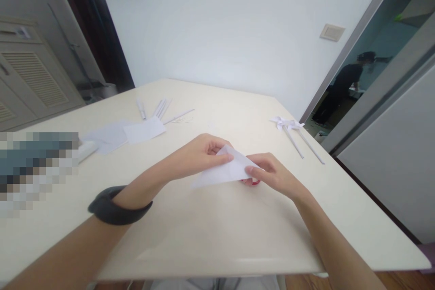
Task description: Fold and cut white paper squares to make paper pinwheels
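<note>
Between my two hands is a sheet of white paper (222,173), folded into a triangle and held just above the table. My left hand (207,154) pinches its upper part, thumb lying on the front face. At the paper's right corner, my right hand (268,170) grips with thumb on top and fingers behind. Partly hidden under the paper and right hand is a small red object (250,182); its kind cannot be made out. A dark band (117,206) circles my left wrist.
White paper sheets (144,129) and several thin paper sticks (159,108) lie at the back left of the table (217,235). Two white paper pinwheels (287,123) on sticks rest at the right edge. Beyond the doorway, a person (345,84) in dark clothes bends forward.
</note>
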`<state>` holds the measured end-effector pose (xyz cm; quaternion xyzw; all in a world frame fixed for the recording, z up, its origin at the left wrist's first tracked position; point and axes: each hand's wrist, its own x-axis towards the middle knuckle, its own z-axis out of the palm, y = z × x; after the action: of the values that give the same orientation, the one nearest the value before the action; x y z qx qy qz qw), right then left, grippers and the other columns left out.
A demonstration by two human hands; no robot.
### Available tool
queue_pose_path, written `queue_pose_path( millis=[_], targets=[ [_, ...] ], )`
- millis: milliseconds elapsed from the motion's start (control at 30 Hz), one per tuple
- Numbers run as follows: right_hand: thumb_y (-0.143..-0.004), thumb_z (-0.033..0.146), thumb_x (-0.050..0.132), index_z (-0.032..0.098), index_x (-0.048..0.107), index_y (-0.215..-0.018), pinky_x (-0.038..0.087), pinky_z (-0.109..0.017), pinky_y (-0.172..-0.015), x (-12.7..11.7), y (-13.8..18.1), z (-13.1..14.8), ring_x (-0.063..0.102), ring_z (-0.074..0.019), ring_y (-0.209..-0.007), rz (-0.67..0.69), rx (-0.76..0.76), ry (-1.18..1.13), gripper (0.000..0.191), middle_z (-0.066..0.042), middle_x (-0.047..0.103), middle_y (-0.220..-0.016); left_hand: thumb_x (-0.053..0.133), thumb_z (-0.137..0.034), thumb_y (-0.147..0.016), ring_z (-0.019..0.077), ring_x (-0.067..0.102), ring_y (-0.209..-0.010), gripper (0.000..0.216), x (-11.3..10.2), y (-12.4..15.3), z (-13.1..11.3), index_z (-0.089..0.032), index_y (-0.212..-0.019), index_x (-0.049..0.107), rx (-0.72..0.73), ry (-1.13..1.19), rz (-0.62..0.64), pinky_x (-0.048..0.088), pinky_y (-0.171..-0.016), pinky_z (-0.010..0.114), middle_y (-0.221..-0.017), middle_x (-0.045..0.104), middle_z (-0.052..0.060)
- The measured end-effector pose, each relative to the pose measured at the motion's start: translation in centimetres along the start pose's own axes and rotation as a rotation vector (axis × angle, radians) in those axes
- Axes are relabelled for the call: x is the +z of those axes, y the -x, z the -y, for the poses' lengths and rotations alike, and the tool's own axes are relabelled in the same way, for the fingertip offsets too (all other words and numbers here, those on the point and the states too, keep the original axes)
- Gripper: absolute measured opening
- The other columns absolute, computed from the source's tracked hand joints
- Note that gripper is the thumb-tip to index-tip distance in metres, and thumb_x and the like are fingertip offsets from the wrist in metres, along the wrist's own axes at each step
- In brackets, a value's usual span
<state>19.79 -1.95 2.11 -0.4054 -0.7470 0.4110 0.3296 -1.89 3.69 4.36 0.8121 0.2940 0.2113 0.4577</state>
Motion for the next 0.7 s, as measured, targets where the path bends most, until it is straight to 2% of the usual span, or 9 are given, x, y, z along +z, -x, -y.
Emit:
queue_pose_path(
  millis=[100, 167, 233, 333, 433, 500, 600, 700],
  targets=[
    [-0.088, 0.026, 0.048, 0.020, 0.047, -0.060, 0.032, -0.027, -0.055, -0.1, 0.0, -0.2, 0.039, -0.0137, -0.059, 0.064, 0.014, -0.001, 0.029, 0.002, 0.041, -0.063, 0.056, -0.034, -0.087, 0.0125, 0.052, -0.059, 0.022, -0.2, 0.0, -0.1, -0.020, -0.079, 0.071, -0.007, -0.061, 0.039, 0.033, -0.050, 0.022, -0.067, 0.063, -0.002],
    [-0.089, 0.028, 0.048, 0.021, 0.040, -0.057, 0.027, -0.027, -0.053, 0.0, 0.0, -0.4, 0.034, -0.0134, -0.059, 0.081, 0.015, -0.002, 0.033, 0.003, 0.033, -0.062, 0.053, -0.039, -0.088, 0.0116, 0.048, -0.055, 0.030, -0.2, -0.1, -0.1, -0.018, -0.075, 0.070, -0.016, -0.087, 0.041, 0.029, -0.047, 0.022, -0.063, 0.059, -0.002],
    [-0.089, 0.029, 0.049, 0.021, 0.035, -0.055, 0.023, -0.028, -0.053, 0.1, -0.1, -0.7, 0.031, -0.0130, -0.059, 0.103, 0.007, -0.006, 0.037, 0.003, 0.031, -0.063, 0.048, -0.043, -0.091, 0.0111, 0.044, -0.051, 0.038, -0.2, -0.1, 0.0, -0.017, -0.072, 0.070, -0.029, -0.097, 0.035, 0.026, -0.045, 0.023, -0.059, 0.055, -0.002],
    [-0.089, 0.032, 0.052, 0.020, 0.034, -0.054, 0.019, -0.029, -0.052, 0.2, -0.1, -0.8, 0.028, -0.0120, -0.058, 0.129, -0.006, -0.024, 0.041, 0.003, 0.030, -0.064, 0.048, -0.043, -0.091, 0.0113, 0.043, -0.050, 0.038, -0.3, -0.1, 0.3, -0.017, -0.074, 0.069, -0.049, -0.078, 0.049, 0.025, -0.044, 0.023, -0.059, 0.055, -0.001],
    [-0.087, 0.039, 0.057, 0.020, 0.037, -0.055, 0.020, -0.028, -0.051, 0.1, 0.0, -0.7, 0.027, -0.0112, -0.056, 0.133, -0.017, -0.075, 0.042, 0.003, 0.032, -0.062, 0.053, -0.040, -0.090, 0.0124, 0.051, -0.054, 0.033, -0.5, 0.0, 0.7, -0.016, -0.073, 0.067, -0.029, 0.119, 0.052, 0.033, -0.048, 0.022, -0.062, 0.060, -0.001],
    [-0.089, 0.043, 0.054, 0.019, 0.041, -0.058, 0.021, -0.028, -0.051, 0.0, 0.1, -0.5, 0.029, -0.0108, -0.055, 0.102, -0.035, -0.120, 0.041, 0.003, 0.037, -0.062, 0.047, -0.045, -0.092, 0.0169, 0.062, -0.063, 0.037, -0.5, -0.2, 1.1, -0.016, -0.083, 0.068, -0.013, 0.270, 0.073, 0.042, -0.055, 0.023, -0.072, 0.068, 0.003],
    [-0.093, 0.044, 0.049, 0.020, 0.043, -0.060, 0.019, -0.028, -0.049, 0.0, 0.1, -0.7, 0.026, -0.0100, -0.052, -0.040, -0.087, -0.185, 0.041, 0.005, 0.033, -0.058, 0.024, -0.059, -0.093, 0.0269, 0.071, -0.074, 0.060, -0.6, -0.7, 1.8, -0.017, -0.105, 0.064, 0.018, 0.503, 0.200, 0.052, -0.059, 0.031, -0.092, 0.074, 0.011],
    [-0.094, 0.042, 0.049, 0.020, 0.041, -0.062, 0.015, -0.028, -0.048, 0.1, -0.1, -1.3, 0.020, -0.0097, -0.051, -0.224, -0.141, -0.234, 0.040, 0.006, 0.026, -0.057, 0.020, -0.067, -0.090, 0.0322, 0.072, -0.084, 0.066, -0.4, -1.1, 1.8, -0.018, -0.104, 0.062, 0.108, 0.827, 0.370, 0.050, -0.049, 0.027, -0.108, 0.071, 0.016]
  ],
)
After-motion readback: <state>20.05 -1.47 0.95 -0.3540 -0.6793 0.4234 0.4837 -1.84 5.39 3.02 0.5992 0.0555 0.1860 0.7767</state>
